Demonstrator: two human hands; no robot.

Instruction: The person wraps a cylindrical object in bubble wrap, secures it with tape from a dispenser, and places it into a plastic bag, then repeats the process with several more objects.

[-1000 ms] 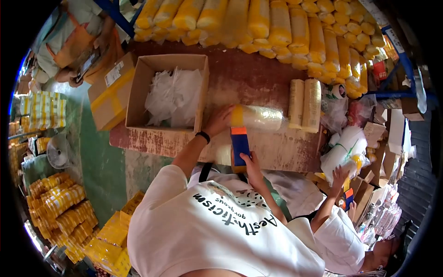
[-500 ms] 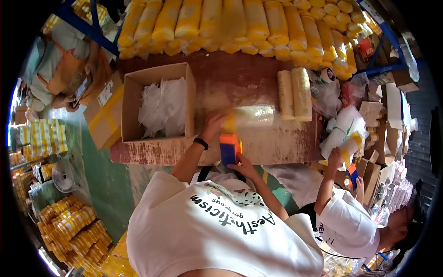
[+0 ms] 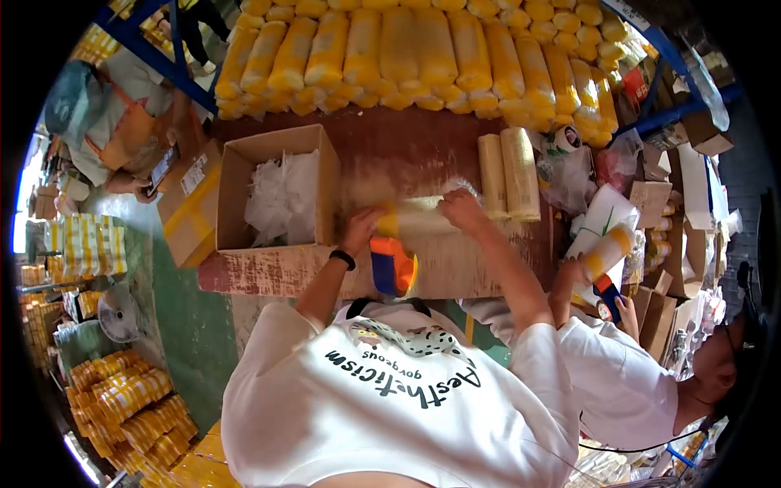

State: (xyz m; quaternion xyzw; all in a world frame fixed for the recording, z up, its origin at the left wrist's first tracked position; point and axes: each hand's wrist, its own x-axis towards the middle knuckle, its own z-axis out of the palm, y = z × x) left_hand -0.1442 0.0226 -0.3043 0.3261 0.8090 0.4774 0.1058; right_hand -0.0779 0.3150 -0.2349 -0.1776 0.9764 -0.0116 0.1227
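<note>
Shirt (image 3: pixel 390 431) reading "Aestheticism gorgeous", hands (image 3: pixel 359 230) at wrapped roll (image 3: pixel 416 218)

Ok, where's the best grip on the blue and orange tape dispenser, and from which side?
I'd grip the blue and orange tape dispenser by its blue part, probably from the wearer's side: that part faces the near edge of the worn reddish table, while the orange end points towards the yellow and clear roll.

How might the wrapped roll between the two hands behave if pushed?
The wrapped roll would probably roll, since it looks rounded. It may keep its shape, as it lies straight between the left hand and right hand. Its shiny surface suggests it could be slippery.
</note>
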